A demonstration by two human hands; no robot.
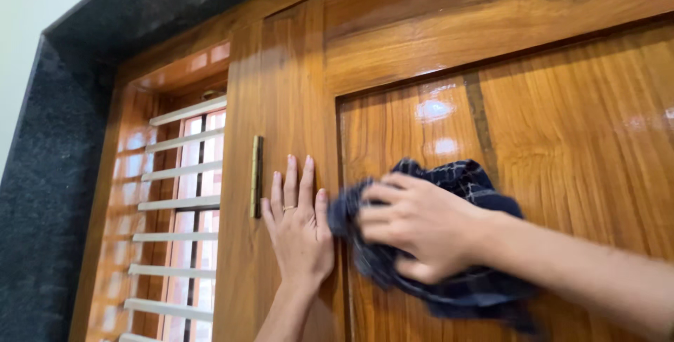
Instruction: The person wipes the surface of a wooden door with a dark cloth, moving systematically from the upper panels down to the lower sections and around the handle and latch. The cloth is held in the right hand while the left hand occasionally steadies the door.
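Left hand [298, 226] lies flat, fingers [290, 180] spread, on the frame of the glossy wooden shutter [562, 138], beside a brass hinge [257, 176]. Right hand [414, 222] presses a bunched dark blue cloth [456, 293] against the shutter panel. White window bars [175, 201] stand at left.

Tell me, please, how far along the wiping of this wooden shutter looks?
Done: the upper part of the glossy shutter panel shines with reflections, though I cannot tell if it was wiped. In hand: the right hand presses a dark blue checked cloth against the panel, while the left hand lies flat on the shutter's side rail. Left: the rail and brass hinge show no cloth contact.
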